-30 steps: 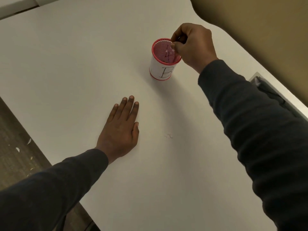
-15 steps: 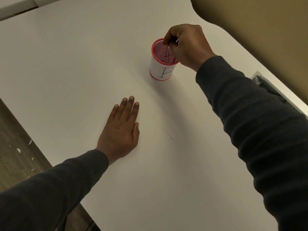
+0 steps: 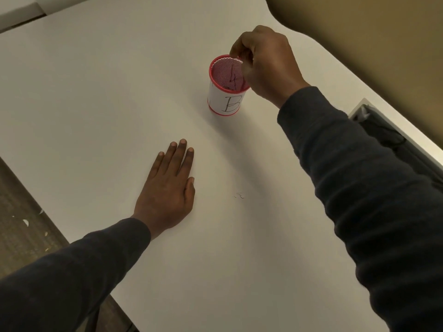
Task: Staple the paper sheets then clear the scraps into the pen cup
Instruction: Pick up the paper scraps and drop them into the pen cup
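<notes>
Two hands are in my feed. The left hand (image 3: 167,190) lies flat, palm down, on the white surface (image 3: 96,104). Its fingers are straight and close together, so its grip is open and holds nothing.

The right hand (image 3: 266,65) hangs over the far right rim of the pen cup (image 3: 224,101), fingers curled in and bunched toward the thumb. I cannot tell from here whether that grip pinches anything. The fingertips are turned away from the camera, and there is only a pale blur where the thumb meets the rim.

The pen cup stands upright on the surface, well beyond the left hand. It is red mesh with a white label (image 3: 217,97) marked "B". The right hand covers part of its rim. Something dark sits inside against the mesh, but I cannot make out what it is.

A few tiny pale scraps (image 3: 239,195) lie on the surface to the right of the left thumb, apart from it and well short of the cup. They are too small for me to count.

Pale flecks (image 3: 25,222) dot the floor (image 3: 21,188) at the left. At the right edge, a dark object (image 3: 386,137) in a pale frame is partly hidden behind the right sleeve (image 3: 359,188) and cut off by the picture's edge.
</notes>
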The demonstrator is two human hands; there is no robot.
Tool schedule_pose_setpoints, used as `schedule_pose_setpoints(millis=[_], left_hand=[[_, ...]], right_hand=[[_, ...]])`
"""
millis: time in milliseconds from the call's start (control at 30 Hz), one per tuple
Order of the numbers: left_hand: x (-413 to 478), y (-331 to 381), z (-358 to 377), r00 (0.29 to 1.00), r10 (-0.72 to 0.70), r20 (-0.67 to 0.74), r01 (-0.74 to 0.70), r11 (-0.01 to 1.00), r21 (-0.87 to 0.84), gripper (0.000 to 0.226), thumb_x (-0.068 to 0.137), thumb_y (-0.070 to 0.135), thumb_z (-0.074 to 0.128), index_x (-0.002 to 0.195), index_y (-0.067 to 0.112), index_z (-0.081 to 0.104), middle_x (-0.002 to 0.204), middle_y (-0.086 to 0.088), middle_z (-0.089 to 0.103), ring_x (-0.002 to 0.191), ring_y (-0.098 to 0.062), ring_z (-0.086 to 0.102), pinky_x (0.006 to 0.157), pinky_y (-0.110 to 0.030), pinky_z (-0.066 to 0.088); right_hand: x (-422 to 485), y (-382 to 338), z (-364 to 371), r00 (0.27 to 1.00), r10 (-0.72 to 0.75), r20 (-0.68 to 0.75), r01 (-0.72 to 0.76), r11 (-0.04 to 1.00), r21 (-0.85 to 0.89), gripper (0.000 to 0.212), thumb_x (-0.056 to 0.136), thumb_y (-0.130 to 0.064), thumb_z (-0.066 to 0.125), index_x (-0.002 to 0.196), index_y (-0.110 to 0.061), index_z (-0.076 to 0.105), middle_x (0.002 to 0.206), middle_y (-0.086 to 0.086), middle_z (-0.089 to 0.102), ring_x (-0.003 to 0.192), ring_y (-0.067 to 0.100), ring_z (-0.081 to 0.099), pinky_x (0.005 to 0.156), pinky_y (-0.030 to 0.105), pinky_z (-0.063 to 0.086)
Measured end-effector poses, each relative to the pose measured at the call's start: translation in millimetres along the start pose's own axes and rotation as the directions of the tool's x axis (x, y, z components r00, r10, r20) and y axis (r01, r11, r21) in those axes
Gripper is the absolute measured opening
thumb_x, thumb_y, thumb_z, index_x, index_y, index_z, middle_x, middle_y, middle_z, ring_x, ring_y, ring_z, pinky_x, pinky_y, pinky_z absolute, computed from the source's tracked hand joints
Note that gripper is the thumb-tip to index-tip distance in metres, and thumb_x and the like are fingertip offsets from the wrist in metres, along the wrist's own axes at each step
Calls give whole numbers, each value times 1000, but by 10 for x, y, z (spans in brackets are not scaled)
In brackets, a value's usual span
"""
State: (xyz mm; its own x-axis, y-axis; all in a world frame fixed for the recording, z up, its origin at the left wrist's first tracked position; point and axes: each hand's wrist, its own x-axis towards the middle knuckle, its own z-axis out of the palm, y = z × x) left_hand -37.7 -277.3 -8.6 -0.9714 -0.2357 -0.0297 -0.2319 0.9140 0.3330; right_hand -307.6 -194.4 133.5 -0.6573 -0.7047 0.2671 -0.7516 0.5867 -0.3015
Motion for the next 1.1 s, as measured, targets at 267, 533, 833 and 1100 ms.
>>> schedule_pose_setpoints(millis=[267, 533, 833, 1100], left_hand=[[0, -2, 10, 1000, -1, -7, 1, 1000, 0, 66, 101, 37, 19, 161, 11, 14, 171, -7, 5, 158, -21, 1, 128, -46, 14], [-4, -12, 16, 1000, 3, -6, -3, 1000, 13, 66, 101, 37, 20, 161, 12, 13, 171, -7, 5, 158, -20, 1, 127, -47, 16], [10, -5, 22, 1000, 4, -8, -4, 1000, 0, 66, 101, 36, 21, 162, 12, 11, 171, -5, 2, 158, -18, -2, 128, -46, 13], [-1, 10, 12, 1000, -3, -11, 3, 1000, -1, 66, 101, 36, 21, 162, 12, 13, 171, -5, 4, 158, -19, -1, 128, -45, 12]], right_hand=[[-876, 576, 452, 881, 473, -27, -469, 879, 80, 32, 90, -5, 51, 116, -7, 69, 119, 13, 65, 111, 28, 59, 92, 20, 37], [-1331, -57, 750, 972, 108, 210, -99, 994, -55, 42, 91, -1, 49, 132, 1, 54, 130, 18, 54, 113, 36, 51, 88, 42, 52], [-2507, -205, 440, 950, -92, 298, 82, 996, 48, 44, 92, -21, 51, 131, -2, 60, 130, 13, 61, 115, 28, 58, 92, 37, 53], [-2992, -314, 387, 828, 434, 354, -382, 900, -210, 101, 89, -81, 15, 157, -10, -5, 165, 6, -14, 152, 24, -15, 123, 50, 5]])
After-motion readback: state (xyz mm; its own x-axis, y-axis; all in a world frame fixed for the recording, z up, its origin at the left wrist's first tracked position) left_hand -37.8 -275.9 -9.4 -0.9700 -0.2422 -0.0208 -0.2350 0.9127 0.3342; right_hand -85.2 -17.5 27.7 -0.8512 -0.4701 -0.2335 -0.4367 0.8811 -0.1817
